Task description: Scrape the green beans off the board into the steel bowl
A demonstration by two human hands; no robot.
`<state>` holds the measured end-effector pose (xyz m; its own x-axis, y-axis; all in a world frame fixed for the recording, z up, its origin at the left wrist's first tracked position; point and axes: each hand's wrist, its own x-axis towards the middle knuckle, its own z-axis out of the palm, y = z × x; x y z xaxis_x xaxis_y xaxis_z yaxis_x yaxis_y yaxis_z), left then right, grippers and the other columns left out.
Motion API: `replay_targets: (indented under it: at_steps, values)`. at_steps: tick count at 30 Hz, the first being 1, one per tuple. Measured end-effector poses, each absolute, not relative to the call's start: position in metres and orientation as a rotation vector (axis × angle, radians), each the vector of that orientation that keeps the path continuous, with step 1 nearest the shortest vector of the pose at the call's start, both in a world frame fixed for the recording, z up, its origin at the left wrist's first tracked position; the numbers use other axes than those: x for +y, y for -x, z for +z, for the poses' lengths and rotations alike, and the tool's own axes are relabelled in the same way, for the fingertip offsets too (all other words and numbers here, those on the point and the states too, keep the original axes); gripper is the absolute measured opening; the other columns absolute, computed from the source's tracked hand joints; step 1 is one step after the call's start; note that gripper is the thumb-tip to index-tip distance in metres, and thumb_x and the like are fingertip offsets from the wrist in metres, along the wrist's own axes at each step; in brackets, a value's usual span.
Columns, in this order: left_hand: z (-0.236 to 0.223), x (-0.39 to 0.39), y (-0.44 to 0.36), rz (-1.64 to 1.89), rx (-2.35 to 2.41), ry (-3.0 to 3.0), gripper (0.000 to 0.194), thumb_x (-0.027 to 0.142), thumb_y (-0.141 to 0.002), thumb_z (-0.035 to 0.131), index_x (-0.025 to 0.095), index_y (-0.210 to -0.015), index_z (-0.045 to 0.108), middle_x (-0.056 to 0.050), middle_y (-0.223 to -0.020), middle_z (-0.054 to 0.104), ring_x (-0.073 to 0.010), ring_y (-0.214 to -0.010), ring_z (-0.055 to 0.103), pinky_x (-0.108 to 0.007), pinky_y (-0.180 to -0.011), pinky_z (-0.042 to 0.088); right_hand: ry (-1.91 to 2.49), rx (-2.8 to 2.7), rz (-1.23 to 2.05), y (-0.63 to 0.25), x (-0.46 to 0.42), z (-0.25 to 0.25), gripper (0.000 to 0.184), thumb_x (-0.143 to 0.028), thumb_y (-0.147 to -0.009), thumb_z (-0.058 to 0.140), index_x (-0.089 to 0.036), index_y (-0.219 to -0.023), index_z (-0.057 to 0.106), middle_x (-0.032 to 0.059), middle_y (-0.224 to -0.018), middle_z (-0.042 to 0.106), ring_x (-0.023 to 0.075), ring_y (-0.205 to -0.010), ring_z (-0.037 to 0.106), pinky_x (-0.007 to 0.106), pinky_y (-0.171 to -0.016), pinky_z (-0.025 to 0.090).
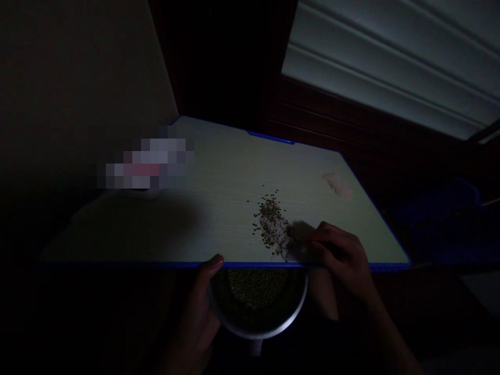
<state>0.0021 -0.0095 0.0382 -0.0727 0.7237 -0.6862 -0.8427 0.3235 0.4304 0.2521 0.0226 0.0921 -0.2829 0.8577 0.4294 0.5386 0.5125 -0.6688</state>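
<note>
Hands: 2, apart.
Left hand [199, 307]: clamped on the rim of a metal bowl [258, 327], just below the table edge.
Right hand [344, 255]: curled just beside the seeds; any grip cannot be told.
Small green seeds [271, 224]: streaked across the table, more in the bowl.
Table [219, 172]: pale, blue-edged.

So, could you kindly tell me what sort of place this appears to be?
It is probably a dim room in a home: there is a small pale table with a blue edge, a window with pale blinds, and a metal bowl of small green grains.
</note>
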Motion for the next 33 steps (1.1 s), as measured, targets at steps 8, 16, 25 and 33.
replay_targets:
  at_steps: [8,16,25,33]
  values:
    - [0.034,-0.012,0.001,1.248,0.98,0.162,0.012,0.022,-0.079,0.077,0.019,-0.091,0.075,-0.004,-0.093,0.078,-0.0211,-0.099,0.073,-0.022,-0.082,0.061,1.069,-1.983,0.561,-0.252,0.022,0.091,0.01,-0.019,-0.096,0.064,-0.024,-0.093,0.072,-0.0007,-0.077,0.064,0.0127,-0.07,0.059,0.027,-0.06,0.044]
    - [0.043,-0.01,-0.004,1.307,1.036,0.103,0.019,0.018,-0.085,0.069,0.022,-0.104,0.072,0.001,-0.089,0.077,-0.0133,-0.07,0.071,-0.018,-0.072,0.061,1.125,-1.983,0.441,-0.245,0.023,0.092,0.009,-0.017,-0.096,0.064,-0.02,-0.095,0.072,0.0012,-0.08,0.066,0.0126,-0.072,0.061,0.026,-0.062,0.046]
    - [0.044,-0.009,-0.006,1.311,1.059,0.175,0.01,0.016,-0.084,0.069,0.022,-0.091,0.072,0.002,-0.088,0.077,-0.0144,-0.074,0.071,-0.017,-0.061,0.059,1.011,-2.009,0.485,-0.244,0.025,0.091,0.013,-0.016,-0.096,0.066,-0.021,-0.104,0.074,0.0024,-0.088,0.072,0.0134,-0.08,0.065,0.027,-0.069,0.051]
    - [0.043,-0.009,-0.008,1.301,1.061,0.179,0.008,0.021,-0.085,0.069,0.023,-0.091,0.074,0.002,-0.088,0.077,-0.0145,-0.074,0.072,-0.018,-0.061,0.06,1.009,-1.98,0.52,-0.247,0.024,0.092,0.013,-0.014,-0.095,0.065,-0.021,-0.1,0.074,0.0015,-0.084,0.069,0.0132,-0.076,0.062,0.027,-0.065,0.048]
